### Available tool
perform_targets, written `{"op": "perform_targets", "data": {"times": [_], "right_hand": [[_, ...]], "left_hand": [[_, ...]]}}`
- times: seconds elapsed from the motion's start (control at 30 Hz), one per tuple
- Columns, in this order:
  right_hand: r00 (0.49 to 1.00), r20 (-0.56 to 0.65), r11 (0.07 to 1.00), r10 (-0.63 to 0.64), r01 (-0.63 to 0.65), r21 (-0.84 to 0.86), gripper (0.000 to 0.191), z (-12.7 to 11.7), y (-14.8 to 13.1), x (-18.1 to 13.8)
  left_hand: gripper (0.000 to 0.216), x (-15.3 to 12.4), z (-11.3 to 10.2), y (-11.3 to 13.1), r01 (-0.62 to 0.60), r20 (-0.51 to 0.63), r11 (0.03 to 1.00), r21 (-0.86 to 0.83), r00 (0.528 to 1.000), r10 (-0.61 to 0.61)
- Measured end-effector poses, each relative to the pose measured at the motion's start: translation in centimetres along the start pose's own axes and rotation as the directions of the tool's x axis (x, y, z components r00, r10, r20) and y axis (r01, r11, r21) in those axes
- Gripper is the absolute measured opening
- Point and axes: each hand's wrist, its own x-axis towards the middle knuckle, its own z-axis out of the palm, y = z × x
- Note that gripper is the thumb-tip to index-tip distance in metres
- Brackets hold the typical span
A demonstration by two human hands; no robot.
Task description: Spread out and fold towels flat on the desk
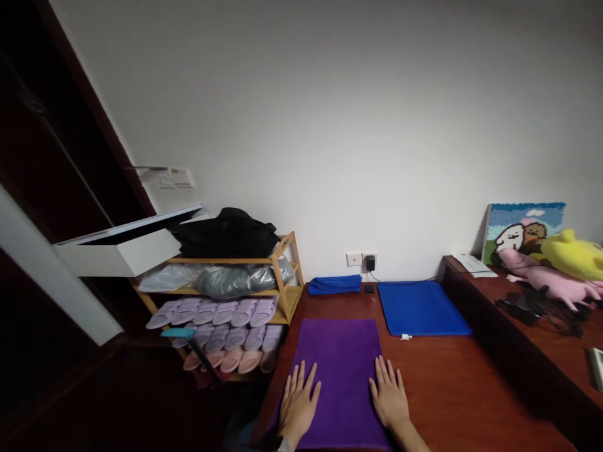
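A purple towel (340, 358) lies spread flat on the dark red-brown table (447, 383) right in front of me. My left hand (298, 402) rests palm down on its left edge, fingers stretched out and slightly apart. On the towel's right edge my right hand (389, 395) lies flat as well, fingers extended. Neither hand holds anything. Behind the purple towel a blue towel (421, 309) is spread flat, and a folded blue towel (334, 284) sits by the wall.
A wooden rack (287, 276) with several slippers, bagged items and a black bag stands left of the table. A raised shelf at the right carries plush toys (560, 267), a picture, cables and papers. A wall socket with a charger (370, 262) is behind the towels.
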Motion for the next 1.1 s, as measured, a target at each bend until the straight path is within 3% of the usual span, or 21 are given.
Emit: {"op": "perform_targets", "data": {"times": [0.1, 0.2, 0.4, 0.57, 0.7, 0.83, 0.97, 1.1], "right_hand": [[0.999, 0.02, 0.999, -0.033, 0.032, 0.034, 0.068, -0.3, 0.6, 0.5], [0.999, -0.002, 0.997, -0.046, 0.046, 0.068, 0.067, -1.3, 0.7, 3.2], [0.999, 0.046, 0.999, -0.01, 0.009, 0.032, 0.065, -3.7, -1.5, 12.0], [0.999, -0.007, 0.999, 0.038, -0.038, -0.001, 0.069, -1.3, -1.6, 14.8], [0.997, -0.057, 0.998, 0.057, -0.059, -0.028, 0.07, 0.8, -1.0, 14.9], [0.996, -0.071, 0.997, 0.052, -0.056, -0.053, 0.071, 1.1, -0.9, 14.9], [0.995, -0.078, 0.995, 0.066, -0.071, -0.067, 0.072, 0.8, -1.0, 14.9], [0.994, -0.081, 0.995, 0.069, -0.075, -0.065, 0.072, 0.9, -1.1, 14.8]], "left_hand": [[0.06, 0.3, -0.1, 0.1, -0.007, -0.042, 1.0, 0.013, 0.999, 0.007], [0.057, 2.1, -0.4, 1.1, -0.113, -0.099, 0.994, -0.013, 0.989, 0.111], [0.052, 8.9, -0.4, 7.1, -0.337, -0.065, 0.937, -0.095, 0.941, 0.332], [0.053, 14.0, 1.1, 11.7, -0.374, -0.037, 0.918, -0.13, 0.927, 0.372], [0.054, 16.0, 2.6, 12.9, -0.361, -0.013, 0.916, -0.175, 0.931, 0.365], [0.055, 16.5, 2.7, 11.3, -0.276, 0.017, 0.945, -0.175, 0.959, 0.283], [0.058, 16.8, 1.7, 6.1, -0.106, 0.05, 0.99, -0.093, 0.993, 0.111], [0.06, 17.3, 1.1, 0.9, -0.016, 0.026, 0.999, -0.029, 1.0, 0.017]]}}
